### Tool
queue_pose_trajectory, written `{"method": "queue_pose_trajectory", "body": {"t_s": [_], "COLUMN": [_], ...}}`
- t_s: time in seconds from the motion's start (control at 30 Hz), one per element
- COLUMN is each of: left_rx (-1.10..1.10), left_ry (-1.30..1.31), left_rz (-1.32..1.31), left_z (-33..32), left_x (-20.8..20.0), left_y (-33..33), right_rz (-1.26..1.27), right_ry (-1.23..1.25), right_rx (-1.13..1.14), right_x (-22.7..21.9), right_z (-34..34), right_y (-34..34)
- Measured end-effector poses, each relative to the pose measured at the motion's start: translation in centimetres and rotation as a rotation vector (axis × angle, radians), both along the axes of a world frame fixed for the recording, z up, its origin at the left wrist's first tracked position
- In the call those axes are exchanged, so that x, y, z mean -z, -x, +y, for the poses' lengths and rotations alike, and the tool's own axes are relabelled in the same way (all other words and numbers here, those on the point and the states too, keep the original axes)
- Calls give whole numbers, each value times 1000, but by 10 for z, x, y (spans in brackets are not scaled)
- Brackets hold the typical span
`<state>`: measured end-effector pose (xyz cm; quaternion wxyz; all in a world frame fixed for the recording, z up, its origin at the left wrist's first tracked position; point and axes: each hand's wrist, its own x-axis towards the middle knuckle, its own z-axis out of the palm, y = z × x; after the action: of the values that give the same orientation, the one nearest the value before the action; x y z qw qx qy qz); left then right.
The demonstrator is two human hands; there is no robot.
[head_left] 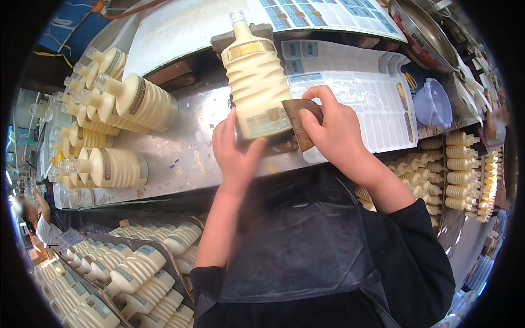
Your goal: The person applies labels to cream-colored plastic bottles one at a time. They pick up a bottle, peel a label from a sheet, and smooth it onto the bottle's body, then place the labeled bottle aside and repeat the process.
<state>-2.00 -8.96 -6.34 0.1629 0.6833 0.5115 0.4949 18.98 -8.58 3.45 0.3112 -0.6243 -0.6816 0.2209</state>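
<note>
Bench left of the spread left hand is crowded with bottles; nearest bottle is pointed lengthwise, neck-away; brown slab is clasped by right hand.

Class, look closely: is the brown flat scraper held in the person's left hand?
No, the right hand grips the brown flat scraper, while the left hand is at the cream-coloured bottle's lower left.

The bare left hand, slightly blurred, has its fingers pointing upward and its thumb spread rightward; the bare left forearm rises steeply below it. The bare right hand pinches, index finger arched, its bare forearm slanting up and leftward.
</note>
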Motion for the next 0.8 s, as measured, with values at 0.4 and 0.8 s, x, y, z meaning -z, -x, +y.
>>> {"method": "queue_pose_trajectory", "body": {"t_s": [0.4,0.8], "left_rx": [-117,-130], "left_ry": [229,293], "left_rz": [-326,-275], "left_z": [8,11], "left_x": [-5,-9], "left_y": [-35,-37], "right_rz": [363,292], "right_ry": [238,155], "right_rx": [108,42], "right_x": [40,58], "right_z": [-5,3], "right_y": [-28,-30]}}
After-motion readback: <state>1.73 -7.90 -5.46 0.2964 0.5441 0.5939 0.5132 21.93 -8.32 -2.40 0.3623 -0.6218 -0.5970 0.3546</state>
